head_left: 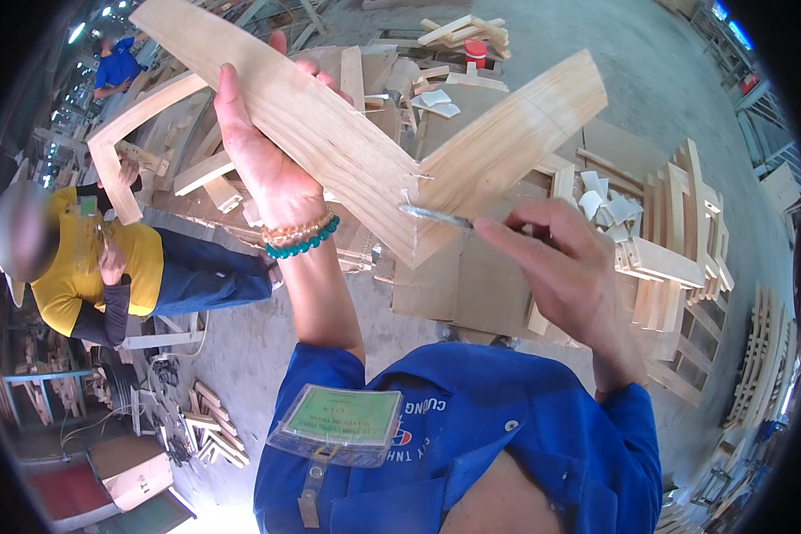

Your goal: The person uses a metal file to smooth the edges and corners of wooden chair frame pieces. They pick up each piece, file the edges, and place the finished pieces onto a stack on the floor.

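The V-shaped wooden piece (356,160) is held up above a sheet of cardboard (427,289), its corner joint midway between the person's two hands. The left grip (271,169) is closed around the longer limb from below — thumb against its left edge, fingers passing behind, their tips showing past the far edge. The joint thus lies to the right of and below that grip, and the shorter limb slants up to the right, over the right grip (565,258). The right grip is pinched around a slim metal tool (436,215), its blade pointing left across the seam; whether the tip touches the wood I cannot tell. Pale splinters (407,194) show by the joint. Stacked wooden parts (676,214) stand to the right; at left, a co-worker in a yellow shirt (133,267) holds another angled piece (107,165).
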Available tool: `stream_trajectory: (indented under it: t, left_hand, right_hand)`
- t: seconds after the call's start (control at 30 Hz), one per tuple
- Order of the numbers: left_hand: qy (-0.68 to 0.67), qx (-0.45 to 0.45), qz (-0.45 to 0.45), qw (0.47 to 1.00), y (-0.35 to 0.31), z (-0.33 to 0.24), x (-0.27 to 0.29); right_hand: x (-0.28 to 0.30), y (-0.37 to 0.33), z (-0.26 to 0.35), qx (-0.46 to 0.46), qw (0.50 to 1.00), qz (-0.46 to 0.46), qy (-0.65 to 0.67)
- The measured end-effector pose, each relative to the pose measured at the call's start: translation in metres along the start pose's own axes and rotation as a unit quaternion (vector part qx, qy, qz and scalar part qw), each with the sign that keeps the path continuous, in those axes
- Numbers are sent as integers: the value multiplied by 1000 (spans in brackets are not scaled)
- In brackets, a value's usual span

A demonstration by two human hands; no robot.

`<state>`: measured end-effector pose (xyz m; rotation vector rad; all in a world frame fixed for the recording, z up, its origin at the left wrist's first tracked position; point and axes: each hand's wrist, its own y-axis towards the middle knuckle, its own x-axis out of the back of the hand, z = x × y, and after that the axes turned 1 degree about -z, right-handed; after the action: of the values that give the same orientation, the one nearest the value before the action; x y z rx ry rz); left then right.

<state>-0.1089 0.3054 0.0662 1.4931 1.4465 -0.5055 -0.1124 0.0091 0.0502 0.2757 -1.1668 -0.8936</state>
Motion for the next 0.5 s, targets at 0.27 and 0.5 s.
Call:
stream_trajectory:
  t: [0.27, 0.5]
  left_hand:
    - [-20, -52, -136, 989, 14, 28, -12]
    - [2, 38, -72, 997, 28, 77, -19]
  right_hand:
    - [35, -38, -12, -57, 984, -15, 167]
    - [61, -77, -35, -238, 888, -253, 301]
